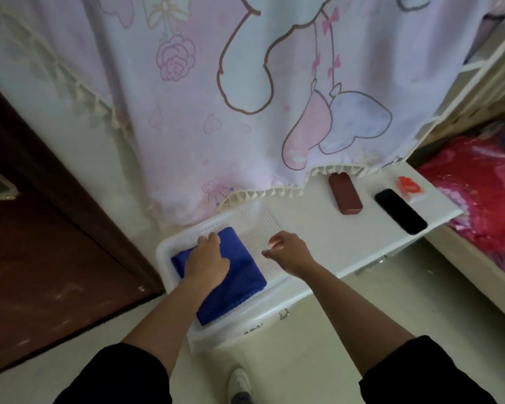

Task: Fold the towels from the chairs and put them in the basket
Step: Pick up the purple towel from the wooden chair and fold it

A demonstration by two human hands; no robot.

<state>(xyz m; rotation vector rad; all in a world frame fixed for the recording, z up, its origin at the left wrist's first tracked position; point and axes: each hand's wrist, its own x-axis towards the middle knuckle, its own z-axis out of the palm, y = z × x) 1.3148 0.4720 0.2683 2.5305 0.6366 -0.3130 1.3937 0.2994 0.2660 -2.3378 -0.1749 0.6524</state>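
A folded blue towel (239,275) lies in the left part of a white plastic basket (169,246) on a white table. My left hand (209,258) rests flat on top of the towel, fingers pointing away from me. My right hand (289,252) hovers over the bare right part of the basket, fingers loosely curled and apart, holding nothing. No chairs or other towels are in view.
The white table (333,246) also carries a dark red case (346,193), a black phone (400,211) and a small red item (410,185). A pink patterned curtain (216,97) hangs behind. A brown door (41,258) stands left, a bed with red bedding (478,193) right.
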